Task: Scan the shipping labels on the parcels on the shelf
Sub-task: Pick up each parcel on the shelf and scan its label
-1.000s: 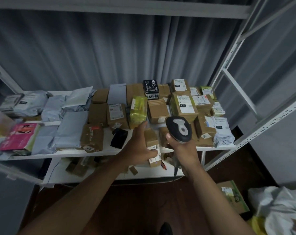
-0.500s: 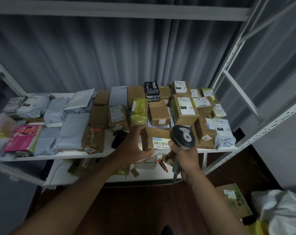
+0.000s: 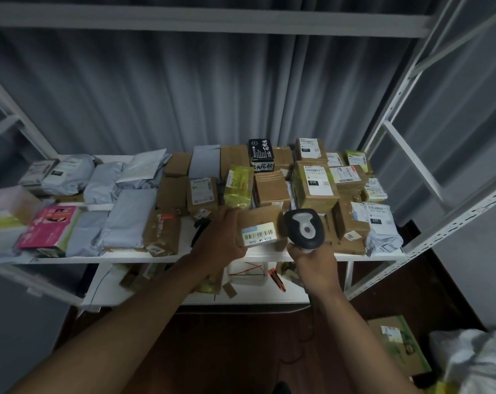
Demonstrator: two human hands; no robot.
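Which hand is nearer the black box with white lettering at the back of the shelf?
Roughly level, the right slightly nearer. The right hand sits below and right of the black box; the left hand below and left.

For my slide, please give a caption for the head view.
Left hand holds a small box, barcode label up, beside the scanner in the right hand.

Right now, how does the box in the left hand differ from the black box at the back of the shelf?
The held box is plain brown cardboard; the black box is glossy with white lettering. The held box is in the left hand at the shelf's front edge, beside the scanner; the black box sits on other parcels. The held box shows a barcode label; no barcode is visible on the black box. Both are small boxes.
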